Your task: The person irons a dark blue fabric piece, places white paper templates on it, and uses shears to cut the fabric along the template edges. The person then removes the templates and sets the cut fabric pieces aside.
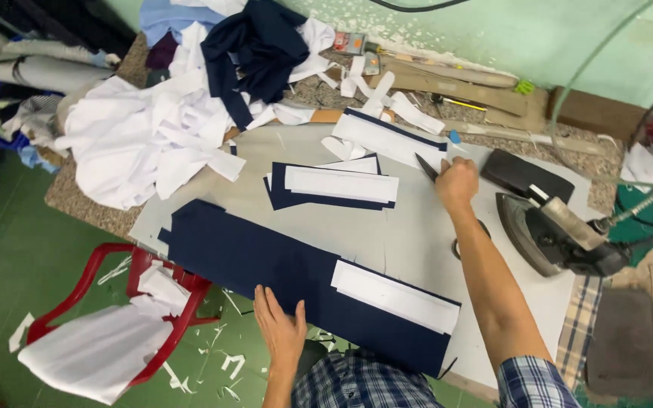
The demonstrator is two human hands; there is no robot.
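Cluttered table [417, 234]: iron [549, 230] beside right hand [456, 181]

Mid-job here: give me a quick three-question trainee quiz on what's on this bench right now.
1. True or false: the left hand rests flat on the long navy fabric panel.
2. What does the right hand grip? A) scissors B) iron C) red chair
3. What colour is the strip lying on the navy panel's right end?

Key: 1 true; 2 A; 3 white.
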